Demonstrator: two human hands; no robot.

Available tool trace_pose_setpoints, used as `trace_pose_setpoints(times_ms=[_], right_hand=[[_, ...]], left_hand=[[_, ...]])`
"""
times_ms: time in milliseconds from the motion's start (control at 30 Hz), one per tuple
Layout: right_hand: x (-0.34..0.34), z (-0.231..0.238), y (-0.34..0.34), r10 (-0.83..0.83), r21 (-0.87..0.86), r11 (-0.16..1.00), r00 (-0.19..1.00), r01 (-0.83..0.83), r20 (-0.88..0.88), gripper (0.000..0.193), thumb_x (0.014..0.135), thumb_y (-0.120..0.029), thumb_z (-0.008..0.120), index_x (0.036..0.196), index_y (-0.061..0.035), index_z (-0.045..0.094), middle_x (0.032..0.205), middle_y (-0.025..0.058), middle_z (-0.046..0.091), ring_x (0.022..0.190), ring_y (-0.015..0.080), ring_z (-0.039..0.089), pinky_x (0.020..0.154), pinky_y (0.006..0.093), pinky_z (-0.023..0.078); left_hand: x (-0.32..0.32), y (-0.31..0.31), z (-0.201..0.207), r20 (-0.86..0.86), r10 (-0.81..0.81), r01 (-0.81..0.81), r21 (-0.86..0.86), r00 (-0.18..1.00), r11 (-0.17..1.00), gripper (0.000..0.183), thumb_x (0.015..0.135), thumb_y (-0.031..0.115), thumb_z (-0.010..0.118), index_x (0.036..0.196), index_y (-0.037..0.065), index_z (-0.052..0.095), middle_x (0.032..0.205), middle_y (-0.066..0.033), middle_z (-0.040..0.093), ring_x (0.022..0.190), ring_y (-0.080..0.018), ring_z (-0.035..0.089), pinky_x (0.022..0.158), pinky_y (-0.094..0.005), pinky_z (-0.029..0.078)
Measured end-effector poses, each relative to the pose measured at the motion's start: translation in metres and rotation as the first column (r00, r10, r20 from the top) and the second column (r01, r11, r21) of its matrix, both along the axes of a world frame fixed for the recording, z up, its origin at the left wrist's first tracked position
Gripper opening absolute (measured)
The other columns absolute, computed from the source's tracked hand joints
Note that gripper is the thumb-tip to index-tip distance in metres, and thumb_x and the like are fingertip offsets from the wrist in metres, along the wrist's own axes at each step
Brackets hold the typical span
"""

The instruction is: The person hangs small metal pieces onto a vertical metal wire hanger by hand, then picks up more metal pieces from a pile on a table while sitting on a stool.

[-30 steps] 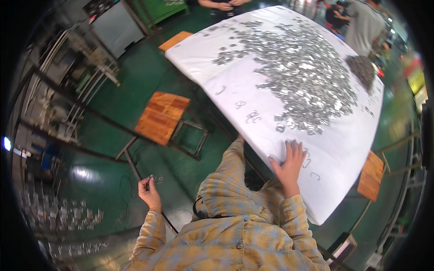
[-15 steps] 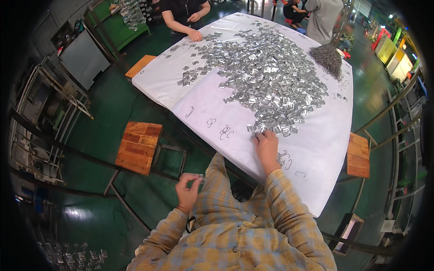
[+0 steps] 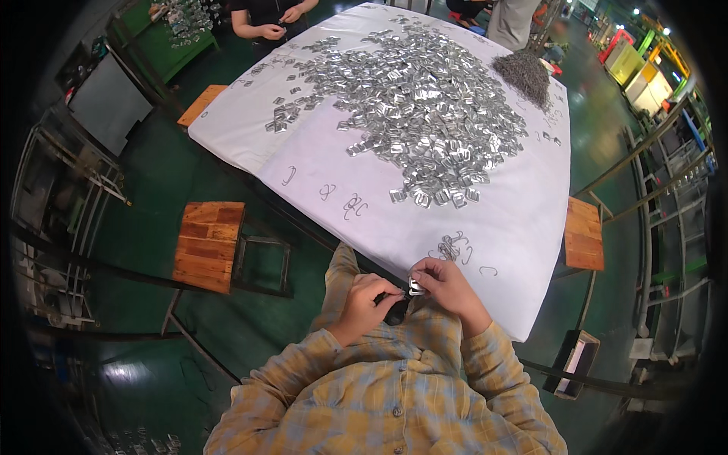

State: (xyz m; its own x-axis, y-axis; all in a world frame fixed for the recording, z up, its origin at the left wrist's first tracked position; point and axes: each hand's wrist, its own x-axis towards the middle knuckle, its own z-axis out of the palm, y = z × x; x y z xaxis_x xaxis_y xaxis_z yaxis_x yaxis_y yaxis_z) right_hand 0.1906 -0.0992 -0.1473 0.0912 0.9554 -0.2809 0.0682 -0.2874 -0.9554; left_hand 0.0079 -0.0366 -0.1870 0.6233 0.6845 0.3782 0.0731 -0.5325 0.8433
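Shiny metal piece (image 3: 416,288) is pinched in the right hand (image 3: 449,290), just off the near edge of the surface (image 3: 523,227). That hand's come back from the pile (image 3: 432,106), so piece meets left hand (image 3: 362,307); can't tell its grip.

We're looking over a glossy green floor (image 3: 159,174), a lamp's glare pooling white on it at near left. In the middle we've got a white-topped table (image 3: 516,220). Wooden stools flank it: one at left (image 3: 208,246), one at right (image 3: 582,235), another peeking out at far left (image 3: 201,106). Behind that we see a grey cabinet (image 3: 106,106) and a green bench (image 3: 163,53). Metal racks line the left (image 3: 76,167) and right (image 3: 641,296), and at far right, bright ceiling lights (image 3: 667,28) shine over a yellow-green machine (image 3: 626,62).
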Motion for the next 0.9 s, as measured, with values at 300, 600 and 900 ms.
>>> trace_pose_setpoints(times_ms=[300,600,900], right_hand=[[-0.018,0.001,-0.014,-0.096,0.124,0.99,0.961,0.065,0.258,0.007,0.084,-0.004,0.06,0.088,0.0015,0.063,0.071,0.0028,0.06,0.064,0.0056,0.051,0.058,0.0227,0.043],[-0.025,-0.005,-0.026,0.006,0.19,0.98,0.97,-0.054,0.243,0.019,0.078,0.006,0.061,0.096,-0.0014,0.059,0.081,0.0055,0.062,0.071,0.0103,0.056,0.064,0.0249,0.047],[-0.037,-0.011,-0.042,-0.168,0.293,0.953,0.944,0.082,0.283,0.028,0.072,0.009,0.061,0.098,-0.0026,0.056,0.083,0.0095,0.061,0.073,0.0191,0.06,0.064,0.0289,0.048]], left_hand=[[0.005,-0.004,-0.009,-0.09,-0.077,0.081,0.039,0.993,0.996,0.013,0.065,0.003,0.072,0.073,0.007,0.062,0.072,-0.0053,0.062,0.069,-0.0235,0.056,0.07,-0.0338,0.038],[-0.002,-0.01,-0.023,-0.191,-0.102,0.091,-0.067,0.976,0.994,0.01,0.068,0.008,0.07,0.074,0.008,0.062,0.066,-0.0057,0.058,0.065,-0.0256,0.055,0.068,-0.0356,0.04],[-0.005,0.01,-0.019,-0.149,-0.326,0.297,-0.187,0.934,0.936,0.013,0.069,0.006,0.069,0.081,0.004,0.063,0.076,-0.0092,0.061,0.075,-0.0279,0.058,0.071,-0.0383,0.044]])
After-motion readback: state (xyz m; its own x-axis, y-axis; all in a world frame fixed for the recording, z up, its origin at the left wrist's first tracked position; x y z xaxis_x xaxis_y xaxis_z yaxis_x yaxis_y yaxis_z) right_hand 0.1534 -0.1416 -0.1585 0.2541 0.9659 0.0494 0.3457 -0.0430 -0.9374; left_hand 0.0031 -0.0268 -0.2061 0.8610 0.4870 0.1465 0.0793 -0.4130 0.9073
